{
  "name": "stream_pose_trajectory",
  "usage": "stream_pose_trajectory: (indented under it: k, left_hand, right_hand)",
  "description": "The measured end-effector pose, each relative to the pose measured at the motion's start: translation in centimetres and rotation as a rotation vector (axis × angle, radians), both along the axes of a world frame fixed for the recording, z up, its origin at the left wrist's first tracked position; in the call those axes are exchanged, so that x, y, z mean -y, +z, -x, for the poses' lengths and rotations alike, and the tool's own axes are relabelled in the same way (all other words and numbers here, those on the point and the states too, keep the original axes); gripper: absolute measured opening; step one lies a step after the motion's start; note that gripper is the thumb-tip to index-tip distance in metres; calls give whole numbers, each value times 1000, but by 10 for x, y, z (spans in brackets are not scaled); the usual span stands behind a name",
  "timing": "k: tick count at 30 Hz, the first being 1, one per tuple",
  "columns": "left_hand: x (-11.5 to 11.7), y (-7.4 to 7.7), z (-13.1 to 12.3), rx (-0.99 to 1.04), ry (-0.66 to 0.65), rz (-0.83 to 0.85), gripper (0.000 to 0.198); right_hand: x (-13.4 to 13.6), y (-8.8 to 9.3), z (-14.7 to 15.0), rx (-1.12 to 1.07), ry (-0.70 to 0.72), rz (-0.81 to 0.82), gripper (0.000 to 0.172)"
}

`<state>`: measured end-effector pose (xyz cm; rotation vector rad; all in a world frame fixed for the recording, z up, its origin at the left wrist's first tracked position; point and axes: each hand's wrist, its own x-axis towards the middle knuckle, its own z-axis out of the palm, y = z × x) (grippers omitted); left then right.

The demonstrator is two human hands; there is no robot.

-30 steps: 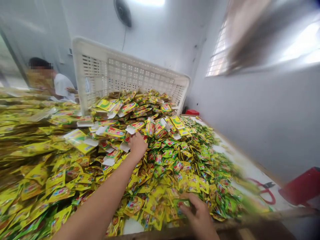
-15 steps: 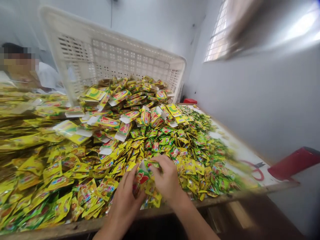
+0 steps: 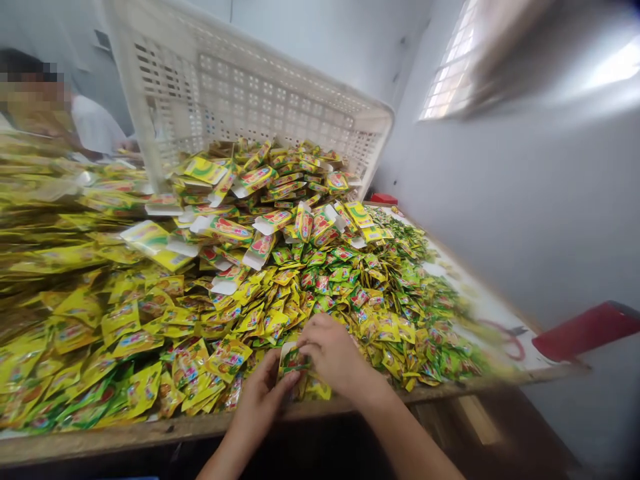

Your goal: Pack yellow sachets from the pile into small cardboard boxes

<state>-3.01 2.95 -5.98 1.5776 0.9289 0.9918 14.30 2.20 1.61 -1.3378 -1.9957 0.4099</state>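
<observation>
A big heap of small yellow and green sachets (image 3: 320,293) covers the table. Flat printed cartons (image 3: 225,230) with white flaps lie on top of the heap, spilling from a tipped white plastic crate (image 3: 250,87). At the near edge my left hand (image 3: 263,397) and my right hand (image 3: 333,353) meet over one small carton (image 3: 293,360). Both hands grip it, the left from below, the right with sachets pressed against its opening. What is inside the carton is hidden by my fingers.
The wooden table edge (image 3: 150,437) runs along the front. Red scissors (image 3: 505,337) lie on the bare table part at right, beside a red object (image 3: 585,330). A grey wall stands close on the right. Another person (image 3: 75,120) sits at the far left.
My left hand came back from the far cartons with one carton. My right hand left the sachets at the near right. Both now hold the carton at the table's front edge.
</observation>
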Motion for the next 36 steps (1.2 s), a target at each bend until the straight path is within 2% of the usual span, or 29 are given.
stream_pose_trajectory:
  k: [4, 6, 8, 10, 12, 14, 16, 19, 20, 22, 25, 29, 32, 36]
  left_hand:
    - [-1, 1, 7, 38, -10, 62, 25]
    - [-1, -2, 8, 49, -9, 106, 29]
    - [0, -4, 11, 64, 21, 184, 33]
    - [2, -1, 15, 117, 60, 292, 35]
    - [2, 6, 21, 212, 13, 416, 35]
    - [0, 14, 24, 294, -92, 523, 35]
    - [-4, 19, 25, 326, -127, 571, 39]
    - [-10, 16, 21, 283, 20, 486, 39]
    - [-11, 12, 21, 247, 78, 434, 38]
    - [-13, 5, 20, 173, 154, 340, 36]
    - [-15, 1, 21, 125, 158, 258, 38]
    - [-17, 8, 20, 74, 154, 200, 40]
    - [-22, 8, 23, -21, 134, 65, 31]
    - [-27, -6, 31, -163, 112, -134, 25]
  right_hand:
    - [4, -10, 2, 47, 83, 15, 16]
    - [7, -13, -1, -106, 54, 54, 19]
    - [11, -18, -1, -358, -77, 137, 17]
    - [13, -29, 2, -633, -187, 319, 15]
    - [14, -42, 11, -833, -182, 526, 17]
    - [13, -53, 20, -891, -126, 630, 16]
    - [10, -55, 27, -827, -133, 545, 13]
    - [6, -48, 27, -695, -165, 310, 18]
    - [4, -45, 26, -687, -162, 285, 17]
    - [1, -42, 24, -716, -147, 336, 18]
    - [-3, -45, 26, -790, -183, 420, 20]
    - [-6, -53, 32, -845, -232, 408, 16]
    - [-4, -54, 31, -801, -220, 296, 17]
    - [1, -56, 25, -646, -197, 85, 15]
